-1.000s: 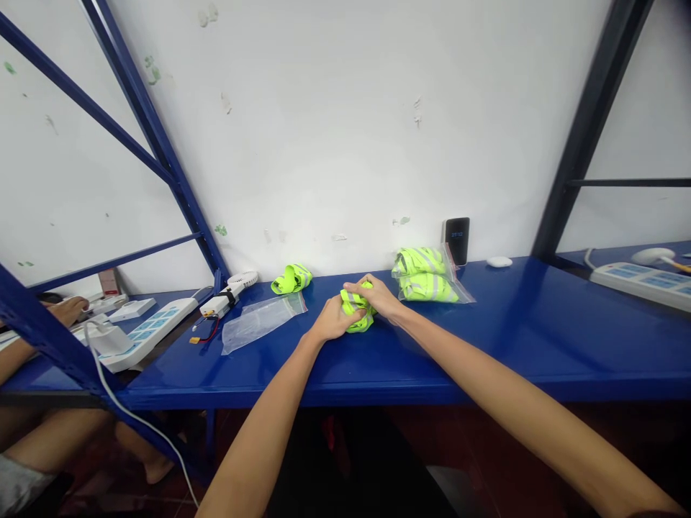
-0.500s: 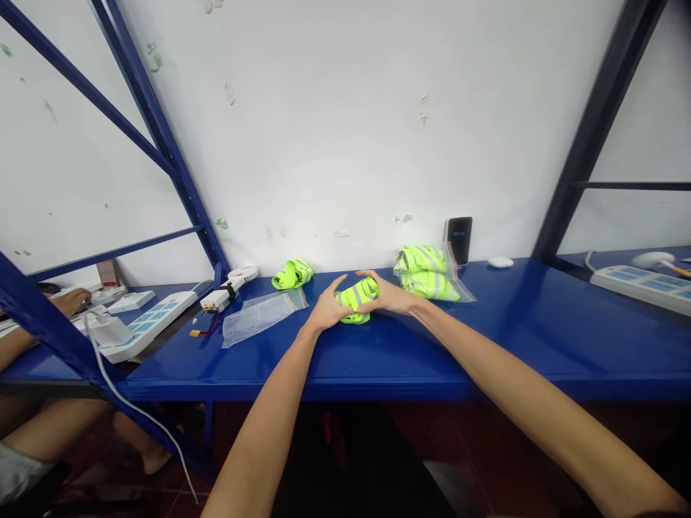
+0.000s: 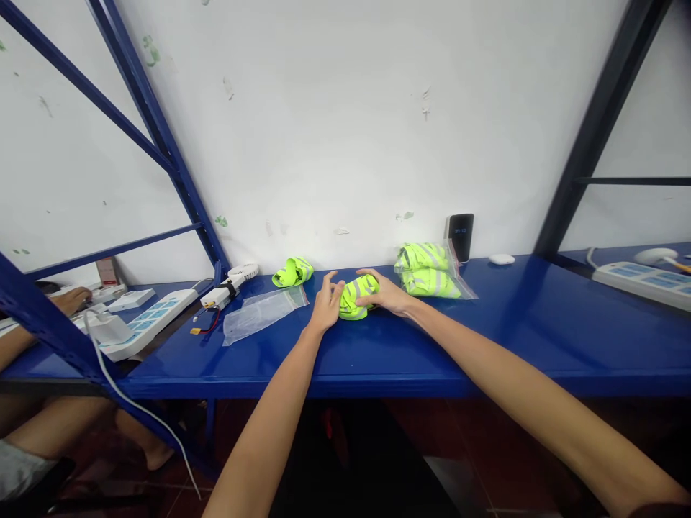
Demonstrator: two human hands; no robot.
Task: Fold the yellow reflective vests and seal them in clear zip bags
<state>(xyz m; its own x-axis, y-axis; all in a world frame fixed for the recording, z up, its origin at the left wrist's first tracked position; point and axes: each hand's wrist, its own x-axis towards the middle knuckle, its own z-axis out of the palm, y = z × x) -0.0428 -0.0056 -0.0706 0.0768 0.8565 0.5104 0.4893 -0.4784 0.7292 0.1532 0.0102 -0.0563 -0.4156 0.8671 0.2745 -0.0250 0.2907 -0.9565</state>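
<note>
A rolled-up neon yellow reflective vest (image 3: 356, 296) with grey stripes rests on the blue table in front of me. My right hand (image 3: 386, 293) is wrapped round its right side, thumb on the near face. My left hand (image 3: 327, 303) is at its left edge with thumb and fingers apart, not closed round it. A flat clear plastic bag (image 3: 264, 314) lies to the left. Behind it sits another crumpled neon yellow reflective piece (image 3: 292, 273). On the right, a clear zip bag holds folded neon yellow reflective fabric (image 3: 429, 272).
A phone-like device (image 3: 461, 237) leans against the wall beside a white oval object (image 3: 502, 259). At left are a small white fan (image 3: 242, 273) with wires, a power strip (image 3: 151, 325) and a blue rack post. Another person's hand (image 3: 74, 300) is at far left.
My left hand has loosened, its fingers lifting away from the rolled vest. My right hand stays on the vest, which has turned slightly.
</note>
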